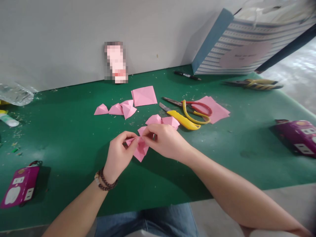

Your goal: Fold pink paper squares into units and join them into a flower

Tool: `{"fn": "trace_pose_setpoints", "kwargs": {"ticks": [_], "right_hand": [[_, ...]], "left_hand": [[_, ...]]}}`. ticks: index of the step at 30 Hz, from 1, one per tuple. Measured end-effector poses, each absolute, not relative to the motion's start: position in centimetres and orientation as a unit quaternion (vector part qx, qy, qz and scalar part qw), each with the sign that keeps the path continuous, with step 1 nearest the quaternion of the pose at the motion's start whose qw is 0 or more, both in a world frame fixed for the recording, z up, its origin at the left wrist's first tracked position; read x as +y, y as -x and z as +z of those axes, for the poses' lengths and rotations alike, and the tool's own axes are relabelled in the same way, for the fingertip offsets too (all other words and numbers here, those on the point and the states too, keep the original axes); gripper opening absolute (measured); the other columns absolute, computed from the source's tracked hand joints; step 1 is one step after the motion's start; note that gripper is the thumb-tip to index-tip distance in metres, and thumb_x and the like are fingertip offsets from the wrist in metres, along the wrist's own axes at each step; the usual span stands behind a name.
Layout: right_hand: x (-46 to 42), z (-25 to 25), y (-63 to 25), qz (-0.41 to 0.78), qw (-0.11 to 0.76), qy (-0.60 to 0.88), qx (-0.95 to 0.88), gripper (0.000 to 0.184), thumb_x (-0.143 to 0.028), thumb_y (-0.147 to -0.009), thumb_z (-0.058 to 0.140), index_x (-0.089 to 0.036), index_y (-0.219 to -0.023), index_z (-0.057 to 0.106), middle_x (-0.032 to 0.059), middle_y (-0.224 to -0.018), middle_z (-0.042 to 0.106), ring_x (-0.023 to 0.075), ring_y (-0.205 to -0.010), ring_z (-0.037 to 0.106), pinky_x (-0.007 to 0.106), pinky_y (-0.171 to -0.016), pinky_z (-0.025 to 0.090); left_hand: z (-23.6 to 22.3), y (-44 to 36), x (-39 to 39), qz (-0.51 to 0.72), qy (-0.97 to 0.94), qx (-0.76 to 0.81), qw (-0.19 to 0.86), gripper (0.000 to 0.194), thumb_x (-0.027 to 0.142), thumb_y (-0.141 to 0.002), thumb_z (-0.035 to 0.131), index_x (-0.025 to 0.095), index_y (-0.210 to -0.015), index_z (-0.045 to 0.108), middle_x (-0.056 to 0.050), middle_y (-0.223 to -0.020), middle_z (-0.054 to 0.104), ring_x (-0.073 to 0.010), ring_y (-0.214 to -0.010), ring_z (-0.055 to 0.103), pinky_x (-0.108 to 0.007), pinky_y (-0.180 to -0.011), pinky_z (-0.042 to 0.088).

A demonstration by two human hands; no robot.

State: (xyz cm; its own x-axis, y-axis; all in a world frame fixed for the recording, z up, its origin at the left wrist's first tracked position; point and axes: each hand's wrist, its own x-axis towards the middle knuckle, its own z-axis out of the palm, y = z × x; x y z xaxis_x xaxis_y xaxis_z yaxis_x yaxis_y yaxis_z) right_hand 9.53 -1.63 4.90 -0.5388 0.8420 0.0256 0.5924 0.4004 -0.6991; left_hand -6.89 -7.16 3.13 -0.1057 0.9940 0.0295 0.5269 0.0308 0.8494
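Note:
Between my two hands is a pink sheet of folding paper (pixel 141 152), partly creased, with one corner pointing down toward me. My left hand (pixel 120 148) pinches its left side between thumb and finger. At its upper edge my right hand (pixel 165 140) pinches the paper too, the fingertips of both hands almost touching. Just beyond my right hand sit folded pink paper pieces (pixel 153 119), partly covered by it. Farther left lie more folded pieces (pixel 116 109) in a loose row. Flat pink squares (pixel 144 95) are stacked behind them.
Right of my hands lie a yellow utility knife (pixel 184 120) with its blade out and scissors (pixel 195 107) over more pink paper (pixel 217 110). Pliers (pixel 261 84), a pen (pixel 187 75) and a striped bag (pixel 234 46) are behind. Purple boxes (pixel 21 184) flank me; a bottle (pixel 16 94) lies left.

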Motion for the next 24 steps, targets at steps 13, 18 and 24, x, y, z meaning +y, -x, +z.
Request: {"fn": "trace_pose_setpoints", "kwargs": {"ticks": [13, 18, 24], "right_hand": [[-1.66, 5.15, -9.69, 0.373, 0.173, 0.447, -0.794, 0.017, -0.015, -0.08, 0.056, -0.02, -0.072, 0.069, -0.0001, -0.07, 0.07, 0.0102, -0.057, 0.06, 0.021, -0.051, 0.043], [-1.63, 5.08, -9.73, 0.377, 0.166, 0.444, -0.796, 0.018, -0.015, -0.08, 0.057, -0.02, -0.069, 0.07, -0.0005, -0.068, 0.07, 0.0095, -0.054, 0.057, 0.022, -0.05, 0.04], [-1.61, 4.95, -9.87, 0.388, 0.158, 0.439, -0.795, 0.017, -0.015, -0.079, 0.057, -0.02, -0.069, 0.07, -0.0014, -0.068, 0.07, 0.0095, -0.055, 0.057, 0.022, -0.05, 0.039]], "left_hand": [[3.02, 6.86, -6.89, 0.363, -0.57, 0.639, 0.368, 0.01, 0.028, -0.083, 0.06, 0.02, -0.083, 0.066, -0.002, -0.085, 0.071, -0.0162, -0.077, 0.065, -0.024, -0.067, 0.053], [2.92, 6.92, -6.81, 0.352, -0.572, 0.639, 0.375, 0.009, 0.026, -0.082, 0.06, 0.021, -0.079, 0.067, -0.001, -0.08, 0.071, -0.0161, -0.074, 0.065, -0.025, -0.067, 0.052], [3.1, 6.85, -6.81, 0.329, -0.575, 0.641, 0.388, 0.01, 0.025, -0.083, 0.059, 0.021, -0.078, 0.066, 0.0, -0.079, 0.07, -0.0155, -0.072, 0.064, -0.024, -0.067, 0.052]]}}
